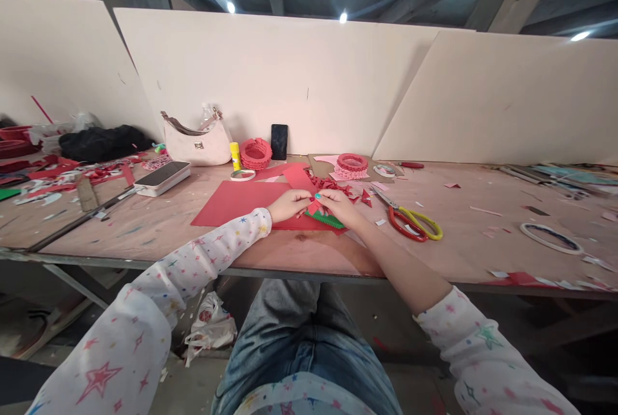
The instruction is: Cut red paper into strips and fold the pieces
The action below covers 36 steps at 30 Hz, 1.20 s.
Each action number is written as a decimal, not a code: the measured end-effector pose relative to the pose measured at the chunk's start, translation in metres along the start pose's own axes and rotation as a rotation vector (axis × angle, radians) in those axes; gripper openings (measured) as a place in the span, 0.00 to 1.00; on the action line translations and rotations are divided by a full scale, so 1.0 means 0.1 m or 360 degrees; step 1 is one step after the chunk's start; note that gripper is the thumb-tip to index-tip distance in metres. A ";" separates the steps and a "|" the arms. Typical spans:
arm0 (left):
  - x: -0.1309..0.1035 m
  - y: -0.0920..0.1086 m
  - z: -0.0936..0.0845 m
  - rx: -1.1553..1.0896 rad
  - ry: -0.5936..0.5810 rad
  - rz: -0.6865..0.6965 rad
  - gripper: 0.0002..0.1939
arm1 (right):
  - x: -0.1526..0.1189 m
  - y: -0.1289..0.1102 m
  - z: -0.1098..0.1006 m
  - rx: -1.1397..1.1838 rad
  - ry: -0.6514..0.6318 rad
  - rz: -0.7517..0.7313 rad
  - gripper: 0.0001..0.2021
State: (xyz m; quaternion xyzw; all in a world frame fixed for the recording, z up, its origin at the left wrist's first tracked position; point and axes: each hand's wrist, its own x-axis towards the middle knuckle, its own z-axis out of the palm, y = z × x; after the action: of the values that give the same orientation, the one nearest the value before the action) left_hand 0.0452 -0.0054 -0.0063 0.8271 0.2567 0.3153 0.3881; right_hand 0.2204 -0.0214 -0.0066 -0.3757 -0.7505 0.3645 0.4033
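My left hand and my right hand meet over the near edge of the red paper sheets. Between their fingertips they pinch a small piece of red paper. Just below the fingers lies a green strip with a toothed edge. Small folded red paper pieces are heaped behind my right hand. To the right of it, scissors with red handles lie beside a yellow-handled pair, their blades pointing away to the left.
Behind stand a pink handbag, a yellow glue stick, red paper rings and a phone against the white board. A white case lies left, an oval ring right. Paper scraps are scattered about.
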 end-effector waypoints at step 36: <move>-0.01 0.01 -0.01 -0.0067 0.0246 -0.0012 0.13 | -0.01 0.00 -0.02 0.0544 -0.0029 0.0121 0.10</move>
State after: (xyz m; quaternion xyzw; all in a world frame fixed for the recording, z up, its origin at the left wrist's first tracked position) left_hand 0.0439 -0.0056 -0.0053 0.7910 0.2823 0.3820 0.3857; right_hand 0.2230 -0.0220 -0.0061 -0.3264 -0.6666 0.5051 0.4405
